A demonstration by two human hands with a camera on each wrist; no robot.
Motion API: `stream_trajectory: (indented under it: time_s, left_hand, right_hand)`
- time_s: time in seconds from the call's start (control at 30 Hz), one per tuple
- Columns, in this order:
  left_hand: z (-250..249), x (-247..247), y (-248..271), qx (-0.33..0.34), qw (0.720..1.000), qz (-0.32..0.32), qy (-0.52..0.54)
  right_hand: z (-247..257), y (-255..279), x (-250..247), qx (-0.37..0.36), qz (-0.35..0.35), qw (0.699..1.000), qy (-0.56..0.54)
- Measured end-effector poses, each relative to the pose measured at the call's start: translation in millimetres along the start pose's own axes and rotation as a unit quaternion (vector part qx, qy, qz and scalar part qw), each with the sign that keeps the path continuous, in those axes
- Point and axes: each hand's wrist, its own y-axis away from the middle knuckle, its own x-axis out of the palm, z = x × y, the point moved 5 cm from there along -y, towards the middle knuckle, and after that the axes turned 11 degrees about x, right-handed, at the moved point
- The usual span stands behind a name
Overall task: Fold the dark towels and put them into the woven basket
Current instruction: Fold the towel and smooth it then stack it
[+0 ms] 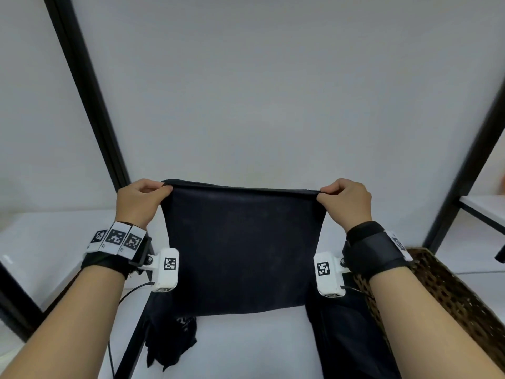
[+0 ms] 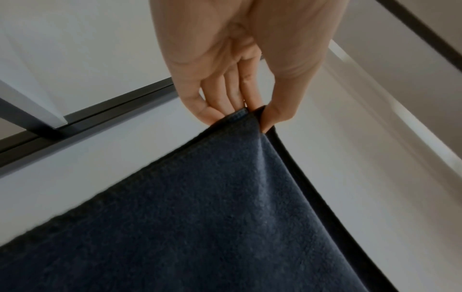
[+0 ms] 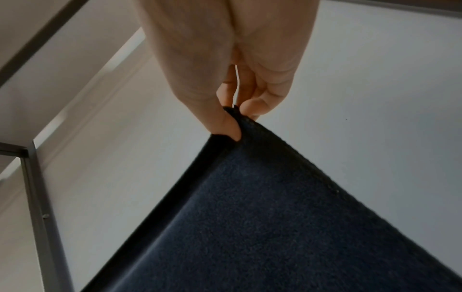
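Navy terry towel (image 1: 240,250) hangs spread in the air above the white counter (image 1: 246,348), top edge taut between both hands. Left hand (image 1: 139,202): grip closed to a pinch, thumb against fingertips (image 2: 212,115) on the top left corner. Right hand (image 1: 348,202): same pinch on the top right corner, thumb (image 3: 225,126) pressed on the hem. Woven basket (image 1: 451,299) sits at lower right, beside the right forearm. Crumpled dark cloth (image 1: 172,343) lies on the counter below the towel.

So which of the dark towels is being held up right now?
The spread towel, pinched at its top corners by the left hand and right hand. The crumpled towel lies on the table.
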Motion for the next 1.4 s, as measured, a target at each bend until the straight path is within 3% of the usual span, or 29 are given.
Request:
stream_trajectory:
  time_s: [0.27, 0.43, 0.6, 0.7, 0.93, 1.2, 1.4]
  left_hand:
    - [42, 14, -5, -0.064, 0.988, 0.109, -0.087]
    - [60, 40, 4, -0.175, 0.976, 0.099, 0.086]
    - [83, 48, 16, -0.148, 0.979, 0.083, 0.114]
    - [100, 45, 41, -0.150, 0.977, 0.093, 0.123]
    - [170, 24, 130, -0.241, 0.957, 0.151, 0.055]
    - [246, 1, 240, -0.336, 0.903, 0.265, -0.036]
    - [286, -7, 265, -0.364, 0.875, 0.293, -0.123]
  right_hand:
    - [-31, -20, 37, 0.042, 0.056, 0.996, 0.059]
    - [-49, -30, 61, 0.071, 0.070, 0.994, 0.039]
    - [-79, -20, 70, 0.100, 0.070, 0.992, -0.040]
    - [-108, -1, 74, 0.111, 0.081, 0.990, -0.042]
    - [-198, 65, 91, 0.182, 0.132, 0.974, 0.038]
    - [-294, 149, 102, 0.276, 0.213, 0.926, 0.143]
    - [-333, 163, 121, 0.313, 0.244, 0.902, 0.170]
